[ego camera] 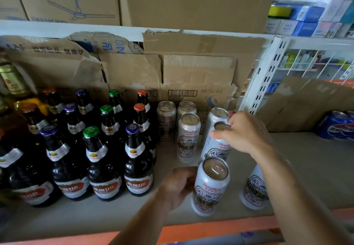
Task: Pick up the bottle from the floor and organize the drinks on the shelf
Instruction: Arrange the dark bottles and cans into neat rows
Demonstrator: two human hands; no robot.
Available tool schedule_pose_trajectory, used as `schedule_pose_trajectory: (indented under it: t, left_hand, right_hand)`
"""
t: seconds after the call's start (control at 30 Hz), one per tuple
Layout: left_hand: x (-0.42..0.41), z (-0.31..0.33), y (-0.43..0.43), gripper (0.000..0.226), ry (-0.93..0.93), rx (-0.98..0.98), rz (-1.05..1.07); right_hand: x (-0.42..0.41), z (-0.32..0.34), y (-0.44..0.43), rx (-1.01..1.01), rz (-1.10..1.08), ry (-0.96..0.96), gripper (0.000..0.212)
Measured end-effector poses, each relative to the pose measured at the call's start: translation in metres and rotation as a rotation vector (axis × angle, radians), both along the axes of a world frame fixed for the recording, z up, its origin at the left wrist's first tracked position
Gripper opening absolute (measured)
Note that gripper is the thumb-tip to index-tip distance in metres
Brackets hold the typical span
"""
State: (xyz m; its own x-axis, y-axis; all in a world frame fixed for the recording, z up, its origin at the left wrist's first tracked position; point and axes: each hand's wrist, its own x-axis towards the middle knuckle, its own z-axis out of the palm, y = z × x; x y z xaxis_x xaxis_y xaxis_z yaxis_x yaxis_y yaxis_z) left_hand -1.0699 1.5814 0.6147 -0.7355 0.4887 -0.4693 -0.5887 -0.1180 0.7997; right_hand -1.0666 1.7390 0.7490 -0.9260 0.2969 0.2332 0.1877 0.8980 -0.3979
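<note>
The shelf is a flat, matt grey board with an orange front lip, and every drink in view stands on it. Nearest the lip, the left hand is blurred, its fingers curled against the left side of the near can in a grasp. This is a tall white metal cylinder with a red and dark patterned label, its long axis upright and its pull-tab top facing up. To its right a matching can is half hidden behind the right forearm, so its top cannot be seen. Just behind the near can, the right hand reaches over the second can and pinches its rim with bent fingertips. That can's top leans a little to the right, its base is covered by the near can, and the hand hides part of its lid. Further back stand four more silvery cans, close together and upright. Left of them stand rows of dark glass bottles — slim necks pointing up, crown caps in green, purple and orange, silver collars, red-and-white labels; the leftmost are blurred and cut off by the frame. Torn, creased cardboard sheets line the back. Far right, blue cans are partly cut off, beyond a white slotted upright. Above sit plain brown cardboard boxes.
</note>
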Motion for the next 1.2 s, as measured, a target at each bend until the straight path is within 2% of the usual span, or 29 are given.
schedule_pose_trajectory:
  t: [0.13, 0.27, 0.4, 0.57, 0.7, 0.8, 0.93, 1.07, 1.2]
  left_hand:
    - [-0.003, 0.001, 0.006, 0.022, 0.022, -0.027, -0.026]
    - [-0.002, -0.007, 0.005, 0.028, 0.033, -0.060, 0.008]
    - [0.000, -0.016, -0.004, 0.031, -0.022, -0.105, 0.109]
    - [0.005, -0.019, -0.021, 0.028, -0.085, -0.079, 0.166]
    - [0.009, -0.016, -0.030, 0.020, -0.106, -0.061, 0.233]
    - [0.018, -0.017, -0.037, 0.022, -0.119, -0.061, 0.237]
    - [0.027, -0.018, -0.044, 0.022, -0.138, -0.068, 0.240]
    - [0.030, -0.012, -0.047, 0.021, -0.140, -0.050, 0.249]
    - [0.036, -0.009, -0.049, 0.022, -0.154, -0.067, 0.264]
  right_hand:
    - [0.006, -0.008, 0.009, 0.049, -0.072, -0.048, 0.055]
    - [0.010, -0.014, 0.014, 0.065, -0.122, -0.045, 0.052]
    - [0.009, -0.013, 0.014, 0.082, -0.139, -0.078, 0.044]
    - [0.010, -0.007, 0.009, 0.099, -0.110, -0.156, 0.045]
    - [0.018, -0.001, -0.001, 0.043, 0.005, 0.001, 0.031]
    - [0.029, -0.002, -0.008, -0.138, 0.119, 0.117, 0.042]
    - [0.039, -0.013, -0.012, -0.360, 0.189, 0.036, 0.041]
    - [0.038, -0.018, -0.018, -0.449, 0.200, -0.011, 0.059]
    - [0.040, -0.023, -0.021, -0.438, 0.203, -0.004, 0.071]
